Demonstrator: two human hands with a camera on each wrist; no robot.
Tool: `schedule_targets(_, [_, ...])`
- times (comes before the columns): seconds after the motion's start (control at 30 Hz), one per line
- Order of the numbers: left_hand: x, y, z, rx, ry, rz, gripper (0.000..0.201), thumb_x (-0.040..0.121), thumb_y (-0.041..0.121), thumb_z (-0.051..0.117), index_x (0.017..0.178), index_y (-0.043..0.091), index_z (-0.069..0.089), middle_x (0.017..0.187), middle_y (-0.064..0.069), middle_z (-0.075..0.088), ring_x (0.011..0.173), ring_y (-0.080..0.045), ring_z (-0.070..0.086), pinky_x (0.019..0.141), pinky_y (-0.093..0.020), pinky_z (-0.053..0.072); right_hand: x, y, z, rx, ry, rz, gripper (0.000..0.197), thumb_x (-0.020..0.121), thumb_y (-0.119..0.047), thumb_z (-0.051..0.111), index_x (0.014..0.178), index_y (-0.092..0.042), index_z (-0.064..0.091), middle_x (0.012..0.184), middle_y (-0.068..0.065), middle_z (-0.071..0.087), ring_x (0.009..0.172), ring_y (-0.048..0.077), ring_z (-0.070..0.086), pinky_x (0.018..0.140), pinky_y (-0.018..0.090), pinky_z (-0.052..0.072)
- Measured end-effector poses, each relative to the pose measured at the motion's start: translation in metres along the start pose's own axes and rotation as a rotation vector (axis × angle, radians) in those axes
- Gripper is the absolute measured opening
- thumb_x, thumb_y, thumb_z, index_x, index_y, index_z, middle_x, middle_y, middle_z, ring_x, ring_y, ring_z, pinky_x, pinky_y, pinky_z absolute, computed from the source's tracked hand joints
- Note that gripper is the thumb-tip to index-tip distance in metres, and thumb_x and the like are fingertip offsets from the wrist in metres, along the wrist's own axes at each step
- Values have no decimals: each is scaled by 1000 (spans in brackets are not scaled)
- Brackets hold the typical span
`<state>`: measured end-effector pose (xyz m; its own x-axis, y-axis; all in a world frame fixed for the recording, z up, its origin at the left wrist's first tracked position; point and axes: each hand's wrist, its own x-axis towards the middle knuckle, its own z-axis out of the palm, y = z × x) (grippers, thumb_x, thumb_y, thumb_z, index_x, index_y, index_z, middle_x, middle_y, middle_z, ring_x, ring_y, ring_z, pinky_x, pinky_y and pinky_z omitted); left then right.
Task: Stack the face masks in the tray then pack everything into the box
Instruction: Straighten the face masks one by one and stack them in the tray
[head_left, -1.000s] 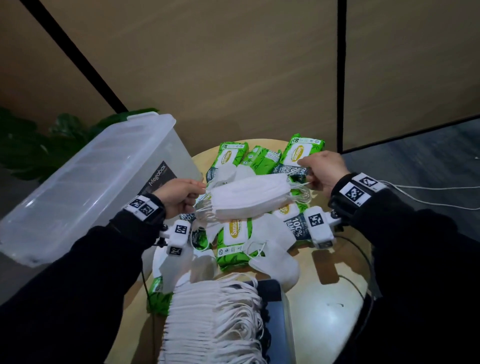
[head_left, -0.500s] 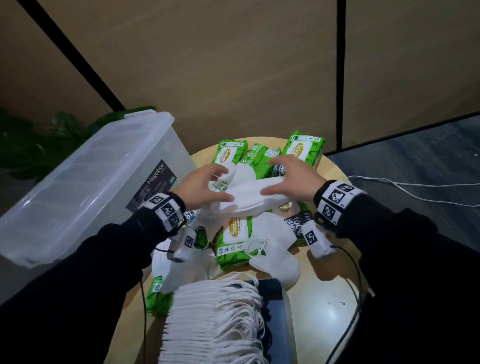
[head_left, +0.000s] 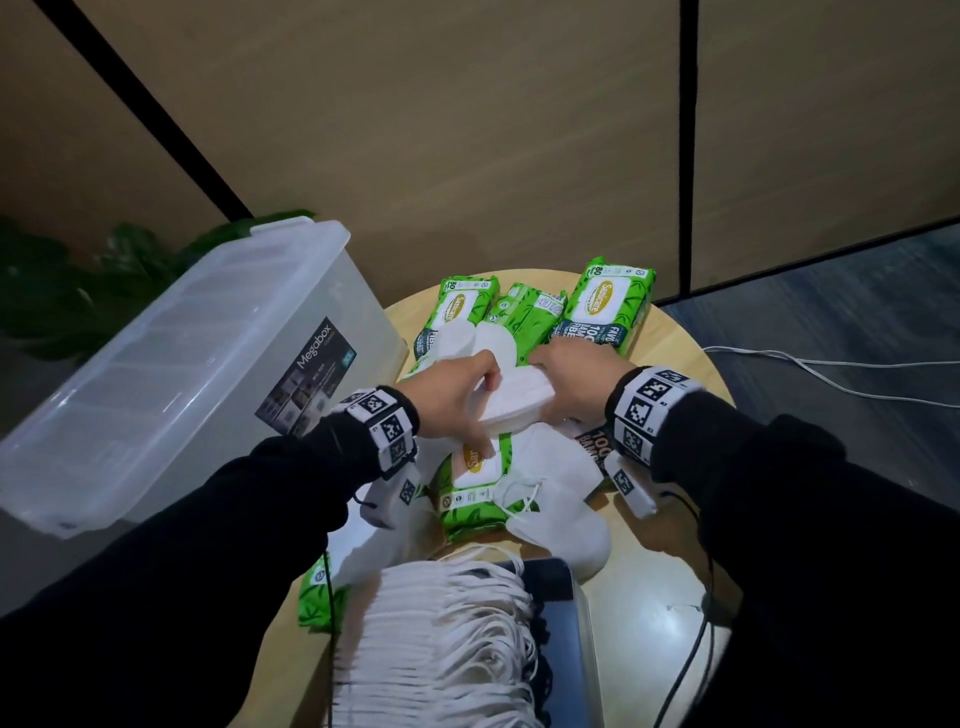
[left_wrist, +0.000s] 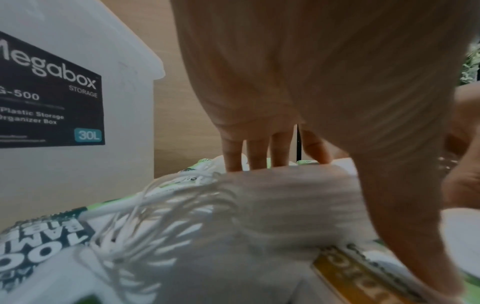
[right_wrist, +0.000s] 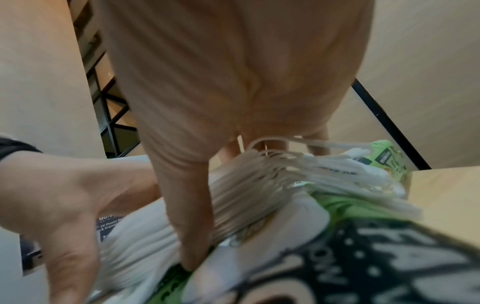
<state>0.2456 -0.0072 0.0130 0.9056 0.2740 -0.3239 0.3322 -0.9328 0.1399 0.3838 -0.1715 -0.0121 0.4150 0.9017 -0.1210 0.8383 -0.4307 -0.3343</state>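
A small bundle of white face masks hangs low over the round table, gripped from both ends. My left hand clasps its left end, thumb in front and fingers behind. My right hand clasps the right end, where the ear loops spill out. A tall stack of masks fills the dark tray at the near edge. Loose masks and green wipe packs lie beneath the hands. The clear lidded storage box stands at the left.
The round wooden table is crowded with several wipe packs. A white cable runs over the dark floor at the right. Wooden wall panels stand behind; a green plant sits behind the box.
My hands have come together from the ends of a stretched-out bundle and now squeeze it compactly, lower and nearer the packs. The view has tilted slightly.
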Motion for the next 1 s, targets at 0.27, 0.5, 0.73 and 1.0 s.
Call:
schedule_targets(0.27, [2,-13,-3,-237,26,-81,62,79,58,78,133,45,51,136,-2,64,122,-19,60,108,-38,46,1,0,7,-59,69,-73,63,72,-33,77,131,-26,55,113,-1,51,114,25,50,96,49,46])
schedule_targets(0.5, [0,-7,-5,-33,145,29,65,77,53,80,132,24,60,117,5,65,107,-18,59,89,-36,47,3,-3,10,-77,216,-149,74,69,-38,83,133,-31,48,118,-1,47,112,24,46,94,47,41])
schedule_targets(0.73, [-3,1,6,33,150,33,67,83,55,74,135,22,47,122,-1,58,107,-23,58,86,-41,48,4,1,9,-64,122,-135,49,88,-54,65,127,-26,51,117,0,62,113,27,58,97,50,38])
schedule_targets(1.0, [-3,11,9,69,161,-5,62,85,56,74,130,23,45,110,-9,70,97,-30,64,75,-39,50,6,3,13,-79,173,-174,33,90,-40,68,114,-25,52,106,-2,67,105,26,64,92,48,36])
